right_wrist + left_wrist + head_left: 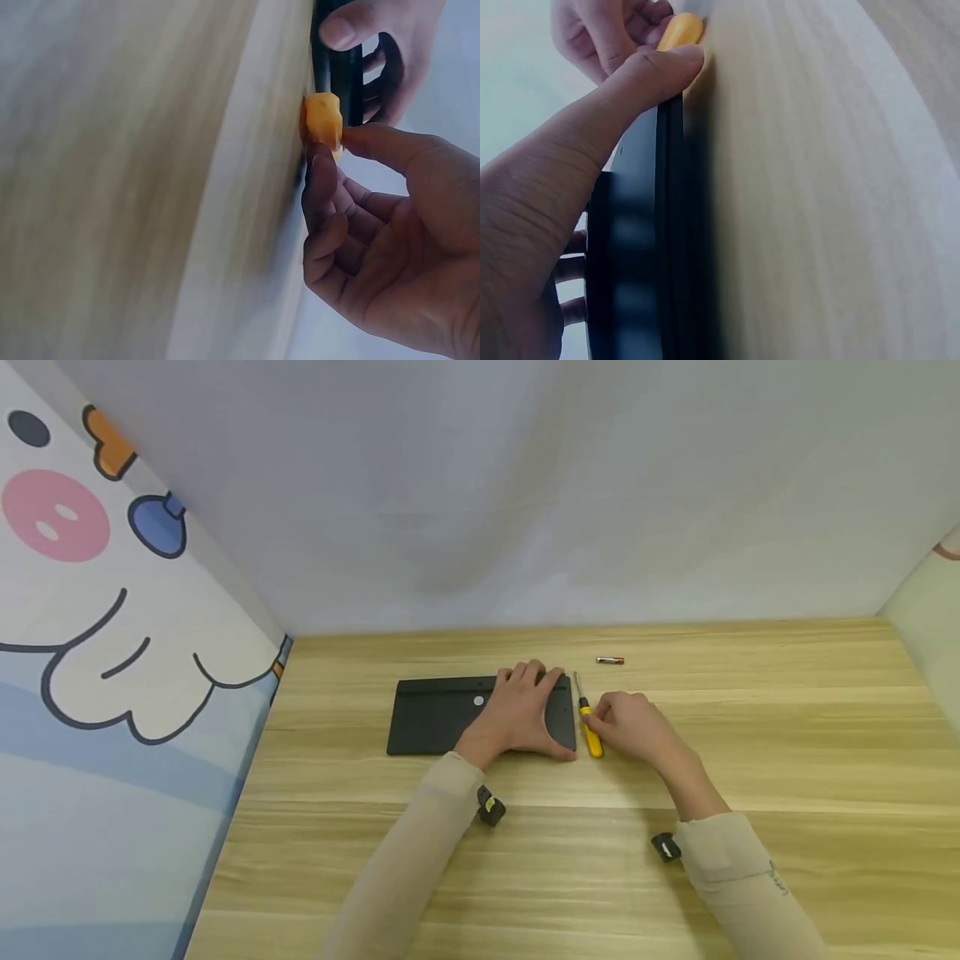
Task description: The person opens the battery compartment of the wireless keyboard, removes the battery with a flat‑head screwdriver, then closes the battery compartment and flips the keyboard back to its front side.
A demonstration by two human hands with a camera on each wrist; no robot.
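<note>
A flat black keyboard point(427, 718) lies on the table with what looks like its underside up, a small white round spot on it. My left hand point(519, 714) spans its right part, fingers over the far edge and thumb at the near edge, gripping it. Just right of the keyboard lies a screwdriver point(592, 739) with a yellow and black handle, its metal tip pointing away from me. My right hand point(633, 727) pinches that handle between thumb and index finger. In the right wrist view the yellow handle end point(324, 116) shows between the fingertips, close to the table.
A small battery point(610, 660) with a red end lies beyond the screwdriver's tip. The wooden table point(787, 735) meets a pale wall point(525, 527) at the back. A wall with cartoon figures point(112, 652) stands on the left.
</note>
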